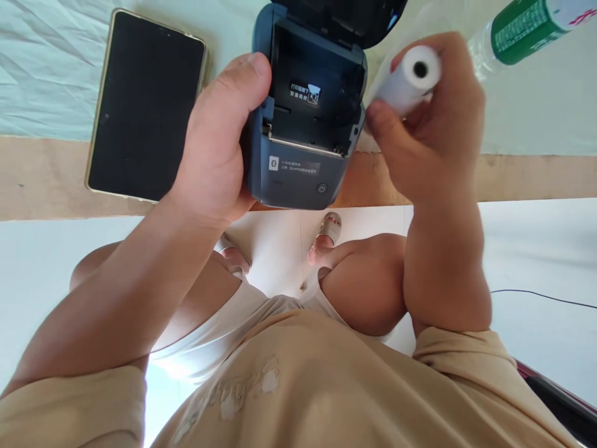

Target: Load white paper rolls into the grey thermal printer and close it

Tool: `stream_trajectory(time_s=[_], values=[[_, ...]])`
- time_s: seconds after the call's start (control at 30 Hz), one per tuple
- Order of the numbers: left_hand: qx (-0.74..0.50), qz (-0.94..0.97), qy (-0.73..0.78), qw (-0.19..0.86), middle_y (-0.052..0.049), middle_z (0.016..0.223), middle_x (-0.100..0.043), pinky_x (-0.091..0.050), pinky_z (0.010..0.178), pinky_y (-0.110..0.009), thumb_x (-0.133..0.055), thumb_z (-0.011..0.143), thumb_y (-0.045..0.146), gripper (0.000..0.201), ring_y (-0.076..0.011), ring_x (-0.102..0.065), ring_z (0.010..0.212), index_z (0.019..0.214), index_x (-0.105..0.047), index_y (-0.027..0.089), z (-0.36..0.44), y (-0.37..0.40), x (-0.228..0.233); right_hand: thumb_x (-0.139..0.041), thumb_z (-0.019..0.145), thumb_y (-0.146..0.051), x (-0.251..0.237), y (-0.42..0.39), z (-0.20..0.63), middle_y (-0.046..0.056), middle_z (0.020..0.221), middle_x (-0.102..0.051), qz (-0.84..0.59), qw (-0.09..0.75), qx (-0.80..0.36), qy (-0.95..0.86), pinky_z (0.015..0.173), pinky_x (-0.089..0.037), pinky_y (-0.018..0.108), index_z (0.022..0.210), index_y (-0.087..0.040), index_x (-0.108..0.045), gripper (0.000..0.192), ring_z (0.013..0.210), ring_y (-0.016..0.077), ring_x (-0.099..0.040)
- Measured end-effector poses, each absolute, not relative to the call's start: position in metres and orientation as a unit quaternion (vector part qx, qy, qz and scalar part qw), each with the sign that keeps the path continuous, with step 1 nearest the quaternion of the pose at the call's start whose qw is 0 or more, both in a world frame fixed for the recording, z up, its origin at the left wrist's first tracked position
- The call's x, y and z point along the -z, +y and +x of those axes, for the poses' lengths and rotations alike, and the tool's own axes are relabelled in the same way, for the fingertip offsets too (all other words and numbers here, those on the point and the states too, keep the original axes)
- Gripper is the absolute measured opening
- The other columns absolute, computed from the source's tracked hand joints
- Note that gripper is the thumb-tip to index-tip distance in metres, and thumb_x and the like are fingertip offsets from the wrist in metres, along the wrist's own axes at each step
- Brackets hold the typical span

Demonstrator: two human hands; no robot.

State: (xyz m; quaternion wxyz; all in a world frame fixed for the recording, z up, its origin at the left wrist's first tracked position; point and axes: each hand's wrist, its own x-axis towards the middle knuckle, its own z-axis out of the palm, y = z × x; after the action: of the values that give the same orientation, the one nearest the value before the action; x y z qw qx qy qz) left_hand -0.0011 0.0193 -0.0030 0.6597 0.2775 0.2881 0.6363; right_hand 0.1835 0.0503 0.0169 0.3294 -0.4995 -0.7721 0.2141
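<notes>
One view, head camera, looking down over the person's chest and knees to a table edge. Item 1: left hand (217, 149), fingers wrapped round the left side of a small dark blue label printer (303, 124), thumb up along its upper left corner, palm against the casing; grip closed on the body. Item 2: the printer itself, held just above or at the wooden table edge (46, 180), lid (345, 18) swung back and open, paper bay exposed and dark, with a small white-printed sticker on its rear wall; a front panel carries a label strip and a round power button at lower right. Item 3: right hand (433, 130), curled about a white paper roll (410, 78), thumb below and fingers over the top; the roll's end with its dark core hole faces the camera, and the roll sits just to the right of the open bay, near the printer's upper right corner, whether touching it cannot be told. Item 4: black-screened phone (144, 106) with pale gold rim, lying flat on the table to the left of the printer, partly on a pale green cloth (46, 68). Item 5: clear bottle (527, 28) with green label, top right, lying behind the right hand. Item 6: beige shirt (289, 386), bare knees and sandalled feet below, over a white floor (536, 249).
</notes>
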Motion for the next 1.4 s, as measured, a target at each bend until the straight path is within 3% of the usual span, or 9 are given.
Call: stream_trajectory(time_s=[0.17,0.3,0.47,0.73,0.87,0.97,1.1,1.23,1.4], values=[[-0.637,0.284,0.279,0.659,-0.005,0.069,-0.060,-0.049,0.048,-0.021,-0.048,0.094,0.031,0.031,-0.0208,-0.072,0.076,0.075,-0.063,0.011,-0.001,0.018,0.001,-0.062,0.071,-0.013,-0.007,0.055,0.186,-0.002,0.096,-0.064,-0.495,0.272,-0.165,-0.809,0.067,-0.046,0.029,0.107,-0.026,-0.055,0.039,0.078,0.0125,-0.057],[-0.636,0.281,0.285,0.660,-0.005,0.067,-0.060,-0.048,0.046,-0.021,-0.054,0.093,0.037,0.032,-0.0225,-0.072,0.078,0.076,-0.064,0.012,0.001,0.018,0.000,-0.060,0.081,-0.025,-0.015,0.055,0.194,0.000,0.103,-0.065,-0.478,0.394,-0.109,-0.777,0.066,-0.042,0.029,0.110,-0.022,-0.058,0.029,0.088,0.0144,-0.062],[-0.635,0.294,0.296,0.650,-0.005,0.067,-0.060,-0.045,0.043,-0.022,-0.054,0.093,0.043,0.037,-0.0205,-0.070,0.071,0.073,-0.061,0.013,0.001,0.018,0.001,-0.055,0.088,-0.029,-0.012,0.074,0.216,0.010,0.110,-0.059,-0.530,0.416,0.073,-0.735,0.099,-0.044,0.041,0.106,-0.016,-0.063,0.023,0.110,0.0234,-0.053],[-0.643,0.296,0.279,0.649,-0.005,0.069,-0.060,-0.044,0.042,-0.023,-0.047,0.093,0.031,0.027,-0.0188,-0.068,0.066,0.076,-0.059,0.014,-0.003,0.020,0.005,-0.056,0.058,0.001,0.013,0.092,0.214,0.011,0.110,-0.049,-0.622,0.383,-0.137,-0.669,0.102,-0.039,0.042,0.105,-0.020,-0.056,0.051,0.103,0.0205,-0.042],[-0.645,0.287,0.285,0.648,-0.005,0.072,-0.062,-0.045,0.044,-0.023,-0.051,0.091,0.028,0.020,-0.0187,-0.068,0.070,0.078,-0.058,0.014,-0.004,0.021,0.005,-0.050,0.060,-0.006,0.010,0.095,0.221,0.006,0.130,-0.049,-0.579,0.460,-0.218,-0.637,0.078,-0.046,0.030,0.118,-0.028,-0.044,0.062,0.097,0.0145,-0.051],[-0.639,0.286,0.281,0.657,-0.007,0.083,-0.065,-0.047,0.048,-0.023,-0.051,0.091,0.027,0.016,-0.0182,-0.068,0.076,0.081,-0.056,0.015,-0.006,0.020,0.006,-0.038,0.069,-0.018,0.001,0.102,0.226,0.009,0.126,-0.052,-0.568,0.508,-0.384,-0.521,0.065,-0.047,0.027,0.117,-0.026,-0.040,0.048,0.096,0.0136,-0.060],[-0.625,0.299,0.287,0.662,-0.008,0.088,-0.065,-0.050,0.054,-0.024,-0.049,0.092,0.031,0.017,-0.0191,-0.068,0.080,0.083,-0.054,0.016,-0.008,0.019,0.006,-0.027,0.069,-0.019,-0.018,0.102,0.219,0.005,0.089,-0.050,-0.537,0.549,-0.486,-0.419,0.055,-0.044,0.025,0.080,-0.021,-0.040,0.017,0.072,0.0095,-0.055],[-0.611,0.293,0.308,0.668,-0.006,0.092,-0.065,-0.055,0.066,-0.027,-0.044,0.089,0.027,0.013,-0.0218,-0.069,0.089,0.085,-0.052,0.017,-0.009,0.017,0.001,-0.040,0.067,-0.024,-0.028,0.085,0.197,-0.001,0.080,-0.041,-0.447,0.613,-0.515,-0.399,0.048,-0.039,0.021,0.093,-0.024,-0.052,0.028,0.062,0.0060,-0.047],[-0.601,0.259,0.300,0.694,-0.007,0.097,-0.068,-0.060,0.078,-0.037,-0.041,0.086,0.030,0.023,-0.0287,-0.069,0.101,0.092,-0.059,0.017,-0.009,0.009,-0.013,-0.050,0.056,-0.017,-0.028,0.066,0.181,-0.005,0.091,-0.050,-0.374,0.623,-0.516,-0.455,0.048,-0.039,0.020,0.090,-0.022,-0.060,0.036,0.062,0.0025,-0.046]])
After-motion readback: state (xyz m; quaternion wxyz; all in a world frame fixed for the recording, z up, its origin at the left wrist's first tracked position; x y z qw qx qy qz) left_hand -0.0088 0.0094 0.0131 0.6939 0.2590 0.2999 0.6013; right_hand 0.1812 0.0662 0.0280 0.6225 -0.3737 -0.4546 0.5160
